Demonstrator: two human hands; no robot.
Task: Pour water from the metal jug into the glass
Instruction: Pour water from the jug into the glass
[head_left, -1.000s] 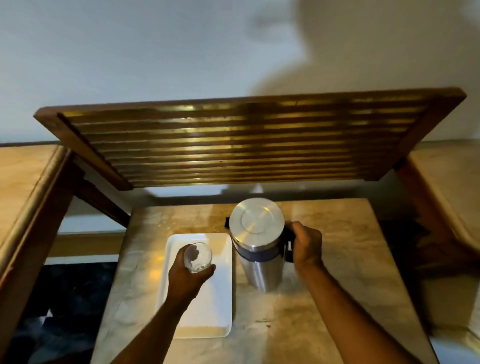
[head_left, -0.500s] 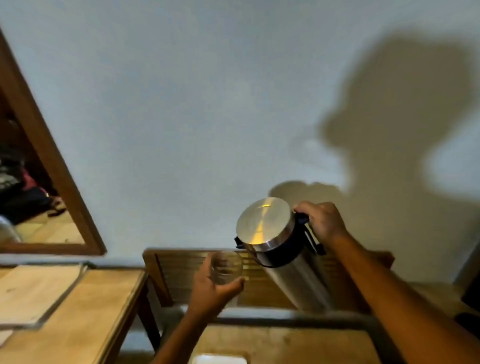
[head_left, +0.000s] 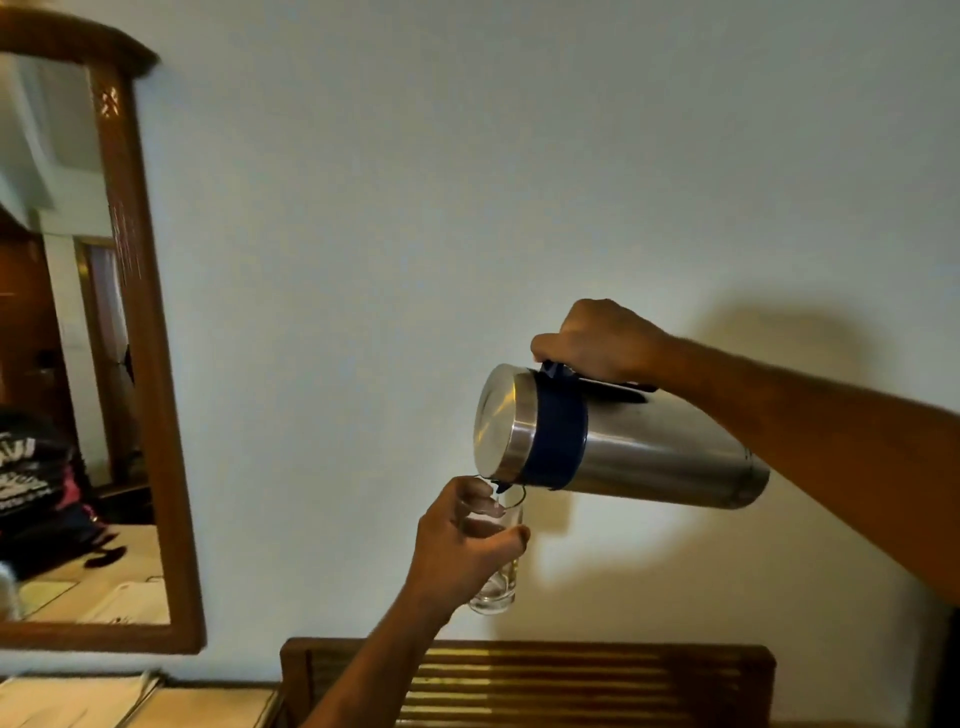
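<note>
The metal jug (head_left: 649, 449), steel with a dark blue band and a flat lid, is held in the air and tipped almost level, its lid end pointing left. My right hand (head_left: 597, 340) grips its dark handle from above. The jug's small spout sits right over the rim of the clear glass (head_left: 498, 582). My left hand (head_left: 460, 545) wraps around the glass and holds it upright below the spout, covering much of it. A thin trickle of water shows at the rim.
A pale wall fills the background. A wood-framed mirror (head_left: 150, 364) hangs at the left. A slatted wooden panel (head_left: 571, 680) stands along the bottom edge, with a light tabletop (head_left: 78, 701) at the lower left.
Both hands have risen higher against the wall as the view tilted up. The jug has tipped from slanted to nearly level, and its spout now reaches the glass rim.
</note>
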